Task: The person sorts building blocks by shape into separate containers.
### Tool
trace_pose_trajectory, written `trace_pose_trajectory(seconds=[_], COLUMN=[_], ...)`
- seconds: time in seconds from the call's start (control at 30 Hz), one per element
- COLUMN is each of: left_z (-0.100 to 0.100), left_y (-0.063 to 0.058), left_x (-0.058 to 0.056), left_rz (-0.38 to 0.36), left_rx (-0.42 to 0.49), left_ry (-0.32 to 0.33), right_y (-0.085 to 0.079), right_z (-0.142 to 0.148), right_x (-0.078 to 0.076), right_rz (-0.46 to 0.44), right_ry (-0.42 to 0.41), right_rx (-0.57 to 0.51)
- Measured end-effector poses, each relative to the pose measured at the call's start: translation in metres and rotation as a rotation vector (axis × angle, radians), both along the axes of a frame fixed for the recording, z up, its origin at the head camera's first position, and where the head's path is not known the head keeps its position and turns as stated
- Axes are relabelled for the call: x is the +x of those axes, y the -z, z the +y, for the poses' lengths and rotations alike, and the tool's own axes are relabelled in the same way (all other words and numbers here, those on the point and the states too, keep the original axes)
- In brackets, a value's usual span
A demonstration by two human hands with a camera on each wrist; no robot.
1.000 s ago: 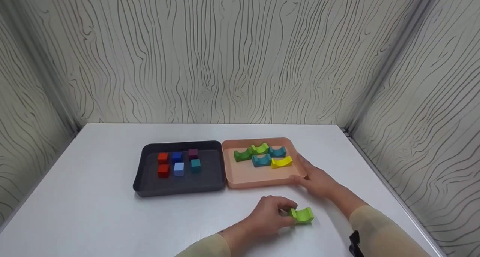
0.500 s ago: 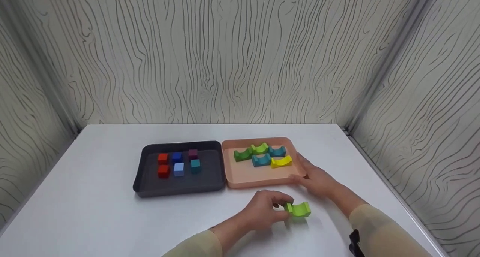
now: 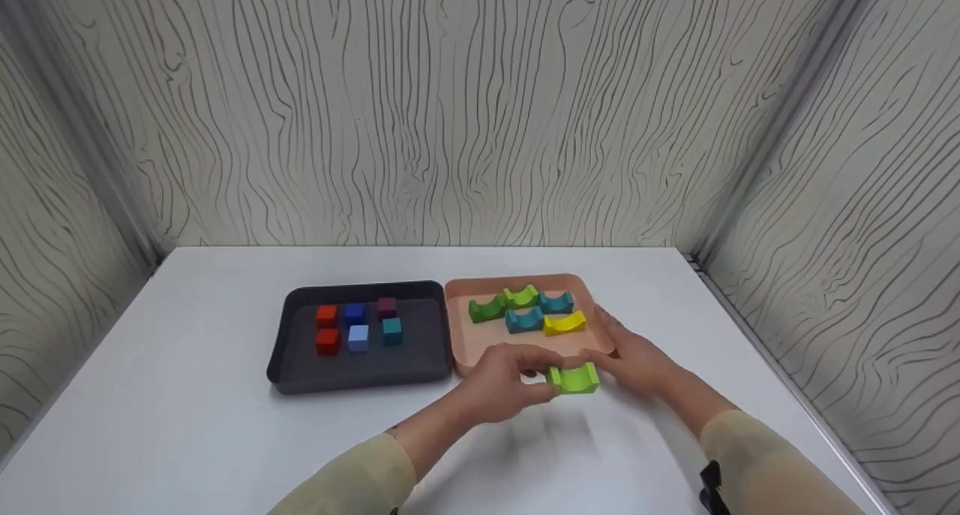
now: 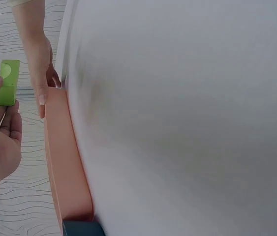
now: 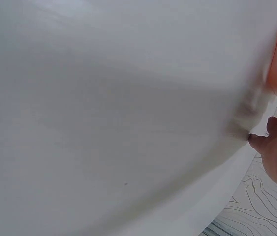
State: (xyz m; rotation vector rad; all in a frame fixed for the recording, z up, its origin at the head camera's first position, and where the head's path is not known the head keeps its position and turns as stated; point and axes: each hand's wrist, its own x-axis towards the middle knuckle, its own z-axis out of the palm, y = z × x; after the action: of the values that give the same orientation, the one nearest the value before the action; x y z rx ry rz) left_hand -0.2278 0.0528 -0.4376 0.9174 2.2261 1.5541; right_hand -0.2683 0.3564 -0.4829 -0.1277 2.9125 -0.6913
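My left hand (image 3: 499, 386) pinches a lime green block (image 3: 576, 378) with a scooped-out top between thumb and fingers. It is lifted off the table, in front of the near rim of the peach tray (image 3: 487, 363). In the left wrist view the same lime block (image 4: 10, 81) sticks up from the fingertips. My right hand (image 3: 641, 363) grips that tray's near right corner, thumb at the front and fingers along the right side. Inside the tray lie several scooped blocks: a green one (image 3: 487, 309), a lime one (image 3: 520, 297), two teal ones (image 3: 524, 320) and a yellow one (image 3: 564, 323).
A dark grey tray (image 3: 360, 380) stands against the peach tray's left side. It holds several small cubes, among them a red cube (image 3: 327, 341), a light blue cube (image 3: 358, 338) and a teal cube (image 3: 391, 331). Wood-grain panels (image 3: 420, 109) enclose the white table (image 3: 187, 440).
My left hand has raised the lime block off the table and carried it away from me and leftward, to the peach tray's front rim. My right hand stays at the tray corner.
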Motion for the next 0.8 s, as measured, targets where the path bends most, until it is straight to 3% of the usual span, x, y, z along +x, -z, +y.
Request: trace_pose_trajectory(seconds=[0.4,0.8], left_z=[-0.026,-0.028], left_y=[-0.010,-0.005], left_x=[-0.041,-0.068], left_rz=[0.019,0.013], left_rx=[0.008,-0.021], left_ry=[-0.155,-0.217], right_y=[0.000,-0.001], right_z=[0.002,0.001], right_x=[0.000,0.001], right_rz=[0.011,0.025], right_ry=[0.017,-0.004], right_rx=[0.038,0.041])
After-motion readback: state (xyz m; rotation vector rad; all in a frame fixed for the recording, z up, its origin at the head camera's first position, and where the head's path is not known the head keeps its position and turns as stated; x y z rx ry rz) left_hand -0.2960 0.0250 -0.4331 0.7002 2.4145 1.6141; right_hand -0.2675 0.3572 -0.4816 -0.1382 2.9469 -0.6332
